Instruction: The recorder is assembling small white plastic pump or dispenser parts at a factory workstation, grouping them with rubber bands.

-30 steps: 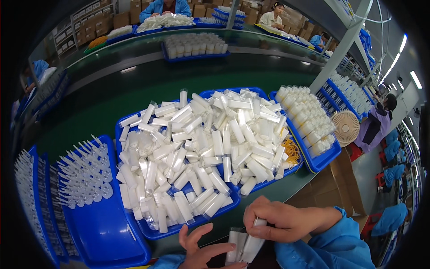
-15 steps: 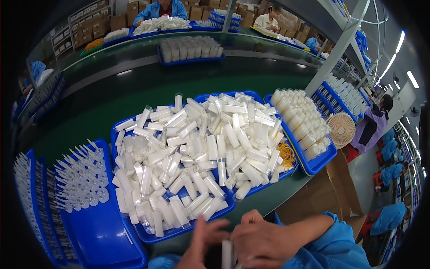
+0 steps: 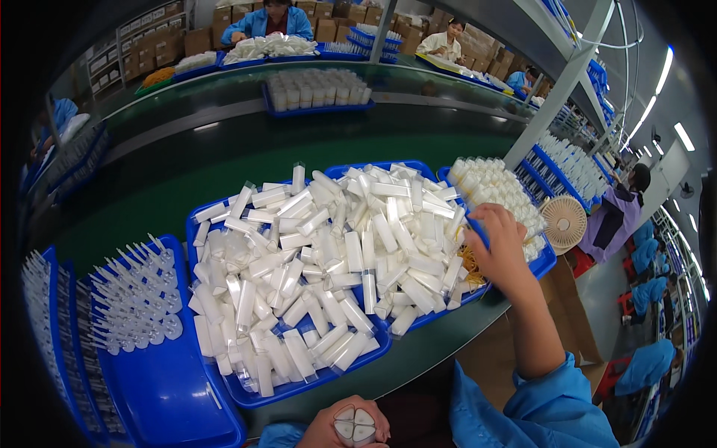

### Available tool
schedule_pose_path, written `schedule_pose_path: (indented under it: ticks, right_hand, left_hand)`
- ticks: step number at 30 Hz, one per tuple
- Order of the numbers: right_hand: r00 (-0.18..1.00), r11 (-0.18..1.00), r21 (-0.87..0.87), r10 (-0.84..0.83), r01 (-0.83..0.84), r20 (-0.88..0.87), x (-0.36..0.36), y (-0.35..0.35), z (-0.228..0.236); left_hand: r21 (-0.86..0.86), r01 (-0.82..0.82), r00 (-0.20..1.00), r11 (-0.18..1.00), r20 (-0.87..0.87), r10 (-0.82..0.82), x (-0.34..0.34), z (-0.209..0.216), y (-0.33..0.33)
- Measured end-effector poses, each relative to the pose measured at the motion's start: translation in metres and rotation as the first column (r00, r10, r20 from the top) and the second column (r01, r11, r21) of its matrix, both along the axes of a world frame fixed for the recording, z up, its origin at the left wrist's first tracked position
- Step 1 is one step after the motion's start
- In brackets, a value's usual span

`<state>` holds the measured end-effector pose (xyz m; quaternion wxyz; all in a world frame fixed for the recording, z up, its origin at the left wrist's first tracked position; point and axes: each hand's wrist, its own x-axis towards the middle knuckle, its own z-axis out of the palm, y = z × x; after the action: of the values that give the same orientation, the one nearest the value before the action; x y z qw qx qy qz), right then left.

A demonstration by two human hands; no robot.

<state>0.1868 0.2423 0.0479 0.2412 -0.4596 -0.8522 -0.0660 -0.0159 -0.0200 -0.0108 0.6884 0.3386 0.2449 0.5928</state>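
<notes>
Right hand [image 3: 499, 243] stretched to blue tray [image 3: 373, 357] edge, finger state unclear, left hand [image 3: 351, 425] below tray, clamped on tube bundle [image 3: 354, 426], tray heaped with white tubes [image 3: 336, 261]

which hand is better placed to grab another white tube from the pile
Right. The right hand is free and reaches over the heap of white tubes at the blue tray's right side; the left hand already grips a bundle of tubes near the body.
</notes>
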Motion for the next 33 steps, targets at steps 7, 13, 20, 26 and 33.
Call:
schedule_pose_path:
  ticks: [7,13,20,26,33]
  right_hand:
    - [0.983,0.990,-0.093,-0.091,0.107,0.157,0.019,0.037,-0.029]
    - [0.996,0.991,-0.113,-0.061,0.069,0.065,0.012,0.040,-0.030]
    - [0.878,0.874,-0.359,0.140,-0.327,-0.459,-0.008,0.022,0.003]
    - [0.718,0.472,-0.550,0.343,-0.689,-0.605,-0.054,-0.070,0.037]
    - [0.484,-0.230,-0.501,0.130,-0.834,-0.865,-0.076,-0.118,0.007]
  left_hand:
    - [0.039,0.050,0.978,0.998,0.199,-0.057,0.001,0.001,-0.003]
    - [-0.048,-0.045,0.998,0.998,0.044,0.048,-0.003,0.003,-0.006]
    - [-0.033,-0.231,0.951,0.972,-0.217,0.218,0.001,0.007,-0.002]
    - [-0.176,-0.377,0.925,0.909,-0.031,0.378,0.004,0.017,0.006]
    - [0.190,0.077,0.886,0.979,0.437,-0.155,-0.005,0.018,-0.002]
